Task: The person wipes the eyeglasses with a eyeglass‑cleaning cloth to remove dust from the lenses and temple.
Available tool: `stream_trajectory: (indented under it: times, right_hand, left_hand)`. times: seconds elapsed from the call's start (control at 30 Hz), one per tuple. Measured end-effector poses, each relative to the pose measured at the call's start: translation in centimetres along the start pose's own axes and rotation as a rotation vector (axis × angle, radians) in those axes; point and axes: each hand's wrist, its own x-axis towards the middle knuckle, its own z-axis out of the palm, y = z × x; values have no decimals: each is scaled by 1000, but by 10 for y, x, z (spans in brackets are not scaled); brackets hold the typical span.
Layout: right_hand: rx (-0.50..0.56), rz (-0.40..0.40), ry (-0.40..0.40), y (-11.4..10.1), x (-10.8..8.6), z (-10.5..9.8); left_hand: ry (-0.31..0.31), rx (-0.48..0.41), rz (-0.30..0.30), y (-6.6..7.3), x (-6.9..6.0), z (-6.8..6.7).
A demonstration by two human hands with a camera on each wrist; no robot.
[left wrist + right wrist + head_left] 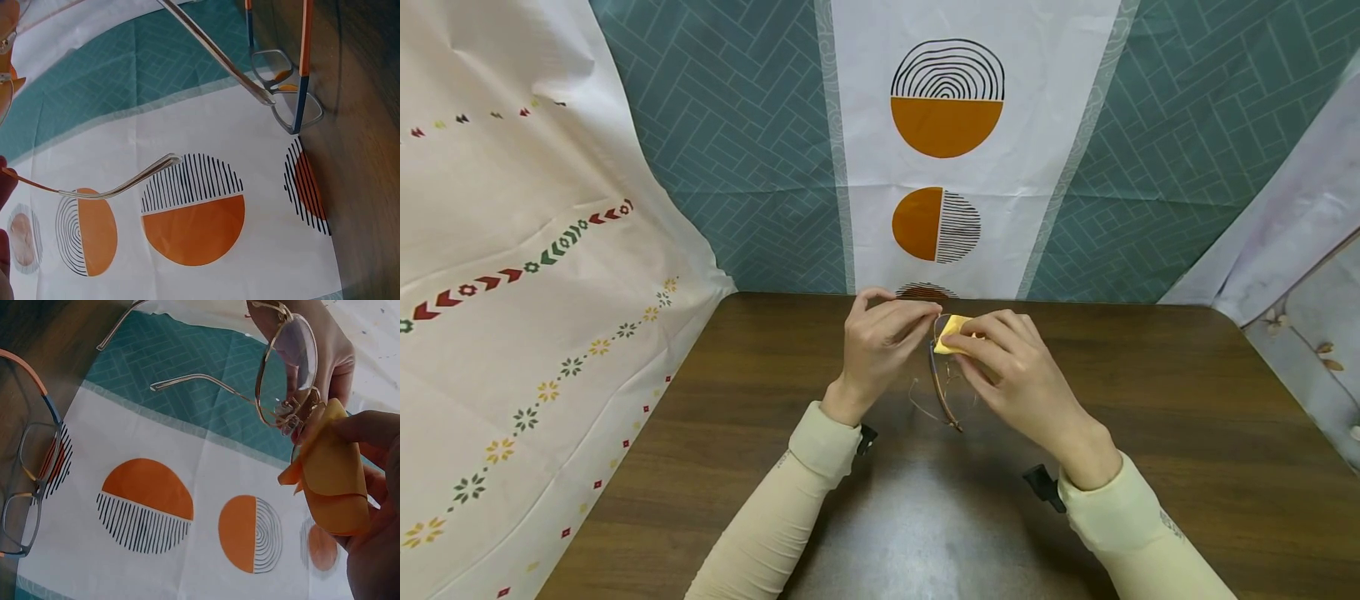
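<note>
My left hand point(883, 337) pinches a pair of thin gold wire-rimmed eyeglasses point(260, 381) near one end of the front, holding them up off the table. In the right wrist view, one round lens point(299, 353) faces the camera and the slim temples reach out to the left. My right hand point(1015, 358) grips a yellow cloth point(337, 475), which is folded over the other lens and hides it. Part of the cloth point(950, 337) also shows in the head view, between the two hands. Only fingertips of the left hand appear at the left wrist view's edge.
A second pair of eyeglasses point(39, 481), with grey-blue rims and orange-and-blue temples, rests on the brown wooden table point(700, 467) below the hands. Behind the table hangs a green and white patterned cloth point(745, 150). Pale patterned fabric point(550, 333) borders the left side.
</note>
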Motion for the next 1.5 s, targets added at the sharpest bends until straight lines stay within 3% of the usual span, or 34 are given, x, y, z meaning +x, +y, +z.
stream_trajectory:
  times: [0.33,0.47,0.63,0.77,0.97,1.13,1.3,1.5]
  right_hand:
    - [54,36,-110,2,-2,-2]
    - [132,110,-134,4,-2,-7]
    - [208,295,-42,8,-1,-20]
    - [125,353,71,11,-1,-24]
    - [-77,270,189,10,0,-11]
    - [-166,150,175,8,-2,1]
    - [-120,83,73,8,-4,4]
    - [-1,129,20,10,-5,2]
  left_hand:
    - [2,-7,-30,-4,1,-1]
    - [0,-18,-49,-6,3,-3]
    - [2,-60,-69,-7,3,-2]
    - [-12,-85,-69,-6,3,-1]
    - [-51,-99,-52,-3,1,1]
    - [-63,-111,-41,0,1,4]
    - [-68,-82,-39,2,0,4]
    - [-64,-45,-46,2,-2,3]
